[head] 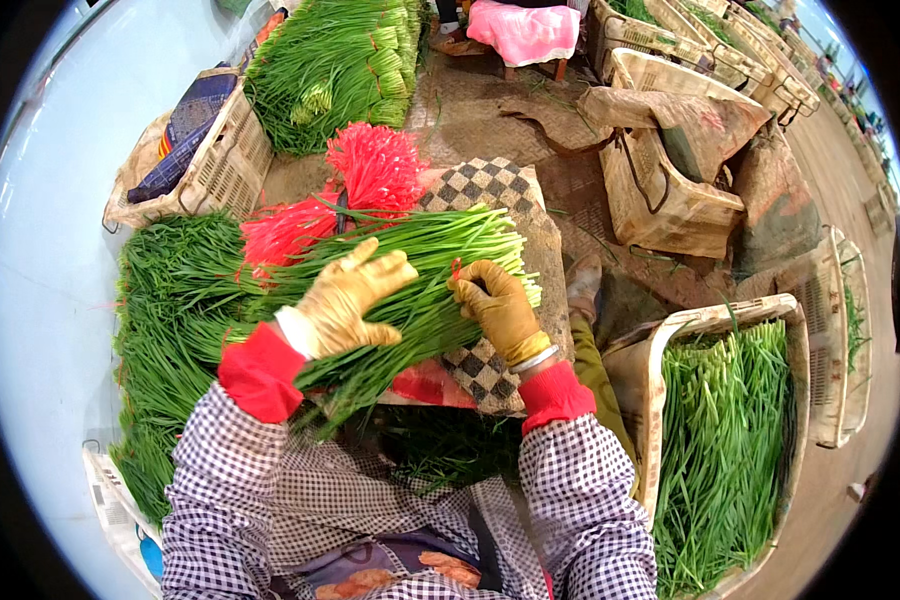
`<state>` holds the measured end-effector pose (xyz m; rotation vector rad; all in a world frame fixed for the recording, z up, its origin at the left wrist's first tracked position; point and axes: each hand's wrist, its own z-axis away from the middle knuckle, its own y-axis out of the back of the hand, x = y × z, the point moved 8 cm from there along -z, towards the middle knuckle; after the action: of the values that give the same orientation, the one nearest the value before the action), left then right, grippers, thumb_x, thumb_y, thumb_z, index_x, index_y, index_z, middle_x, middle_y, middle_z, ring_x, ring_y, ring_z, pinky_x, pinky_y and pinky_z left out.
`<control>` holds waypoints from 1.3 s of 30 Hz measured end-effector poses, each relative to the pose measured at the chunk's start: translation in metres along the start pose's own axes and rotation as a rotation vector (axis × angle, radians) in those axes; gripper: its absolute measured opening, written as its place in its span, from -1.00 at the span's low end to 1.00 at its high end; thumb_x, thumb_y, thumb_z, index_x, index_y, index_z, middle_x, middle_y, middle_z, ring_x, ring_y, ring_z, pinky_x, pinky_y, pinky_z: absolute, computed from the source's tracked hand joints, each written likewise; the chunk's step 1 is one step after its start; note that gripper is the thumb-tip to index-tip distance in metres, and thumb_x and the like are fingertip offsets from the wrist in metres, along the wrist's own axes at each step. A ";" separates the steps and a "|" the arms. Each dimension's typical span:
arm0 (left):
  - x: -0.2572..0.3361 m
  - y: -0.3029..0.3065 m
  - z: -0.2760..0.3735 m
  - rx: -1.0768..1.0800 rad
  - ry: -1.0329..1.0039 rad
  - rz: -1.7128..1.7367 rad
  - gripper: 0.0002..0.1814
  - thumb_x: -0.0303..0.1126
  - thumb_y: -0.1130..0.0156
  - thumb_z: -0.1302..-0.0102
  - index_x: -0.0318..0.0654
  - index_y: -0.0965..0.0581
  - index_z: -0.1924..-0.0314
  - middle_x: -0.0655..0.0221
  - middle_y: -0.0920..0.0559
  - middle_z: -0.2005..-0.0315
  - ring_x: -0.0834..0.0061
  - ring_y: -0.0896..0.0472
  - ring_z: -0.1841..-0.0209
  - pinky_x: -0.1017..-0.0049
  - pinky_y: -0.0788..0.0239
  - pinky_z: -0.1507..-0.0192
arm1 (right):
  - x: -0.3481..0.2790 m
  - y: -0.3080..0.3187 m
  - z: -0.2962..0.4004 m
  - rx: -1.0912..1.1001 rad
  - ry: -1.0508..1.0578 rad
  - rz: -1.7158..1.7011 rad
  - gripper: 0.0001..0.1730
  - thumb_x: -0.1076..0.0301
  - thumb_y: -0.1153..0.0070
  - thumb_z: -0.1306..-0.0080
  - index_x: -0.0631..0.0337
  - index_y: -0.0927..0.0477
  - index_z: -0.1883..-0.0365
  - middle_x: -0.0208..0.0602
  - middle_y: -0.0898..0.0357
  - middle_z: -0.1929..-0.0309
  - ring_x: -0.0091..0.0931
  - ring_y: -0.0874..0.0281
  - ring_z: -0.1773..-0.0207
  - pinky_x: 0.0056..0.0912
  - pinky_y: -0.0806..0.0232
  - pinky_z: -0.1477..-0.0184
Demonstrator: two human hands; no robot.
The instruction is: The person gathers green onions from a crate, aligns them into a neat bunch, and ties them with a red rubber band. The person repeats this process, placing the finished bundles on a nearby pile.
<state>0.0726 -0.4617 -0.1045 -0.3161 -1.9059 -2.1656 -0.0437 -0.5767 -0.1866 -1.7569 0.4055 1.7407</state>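
A bunch of green leafy stalks, like garlic chives (pixel 450 232), lies across a checkered mat (pixel 487 184) in front of me, its pale cut ends to the right. My left hand (pixel 352 300), in a tan glove, rests over the leaves with its fingers spread. In its own tan glove, my right hand (pixel 499 304) pinches a thin red tie (pixel 456 268) between thumb and forefinger near the pale ends. Just behind the bunch, red plastic ties (pixel 379 169) stand in a bound bundle, spreading at both ends.
Chive bunches are piled at left (pixel 172 315) and at the back (pixel 330 67). A plastic crate (pixel 652 420) of chives stands at right. Behind it is a crate (pixel 667 202) draped with sacking. Another crate (pixel 225 165) holds dark cloth, and a pink-covered stool (pixel 525 34) stands at the back.
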 end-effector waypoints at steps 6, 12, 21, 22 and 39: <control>-0.052 0.036 -0.082 0.513 0.159 0.962 -0.40 -0.34 -0.24 -0.34 -0.36 -0.30 -0.32 0.25 -0.47 -0.21 0.47 -0.40 -0.25 0.44 -0.20 -0.30 | -0.002 -0.002 0.003 0.043 0.004 0.040 -0.93 0.42 -0.11 -0.37 0.22 -0.55 0.27 -0.57 -0.44 0.48 -0.73 -0.31 0.44 -0.66 -0.23 0.39; -0.096 -0.054 -0.157 0.381 0.308 0.183 -0.37 -0.08 0.00 -0.45 -0.33 -0.23 -0.36 0.09 -0.41 -0.25 0.27 -0.38 -0.28 0.37 -0.19 -0.31 | 0.005 0.001 0.015 0.097 0.014 0.034 -0.91 0.40 -0.12 -0.38 0.24 -0.56 0.26 -0.58 -0.45 0.43 -0.74 -0.32 0.34 -0.68 -0.24 0.29; -0.036 -0.057 -0.132 -0.094 0.361 -0.002 -0.22 0.26 0.40 -0.43 -0.20 -0.29 -0.34 0.02 -0.46 -0.19 0.09 -0.36 -0.28 -0.02 0.10 -0.37 | 0.004 0.012 0.026 0.186 0.019 -0.028 -0.92 0.42 -0.16 -0.35 0.24 -0.57 0.29 -0.60 -0.48 0.43 -0.74 -0.34 0.36 -0.67 -0.28 0.29; -0.032 -0.056 -0.125 -0.069 0.358 0.013 -0.22 0.25 0.39 -0.43 -0.21 -0.29 -0.34 0.02 -0.46 -0.18 0.07 -0.39 -0.26 0.01 0.04 -0.35 | 0.008 0.011 0.029 0.196 0.026 -0.038 -0.90 0.41 -0.16 -0.34 0.26 -0.57 0.28 -0.58 -0.48 0.43 -0.73 -0.34 0.35 -0.64 -0.28 0.28; -0.026 -0.065 -0.085 0.318 0.505 0.429 -0.19 0.29 0.22 -0.39 -0.19 -0.17 -0.39 -0.02 -0.28 -0.32 0.00 -0.32 -0.32 0.29 -0.16 -0.30 | 0.008 0.010 0.050 0.222 0.029 0.102 -0.93 0.45 -0.12 -0.34 0.26 -0.53 0.32 -0.55 -0.47 0.45 -0.71 -0.34 0.37 -0.62 -0.27 0.29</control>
<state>0.0763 -0.5373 -0.1848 -0.0895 -1.6648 -1.4662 -0.0888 -0.5516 -0.1934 -1.6285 0.6851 1.6697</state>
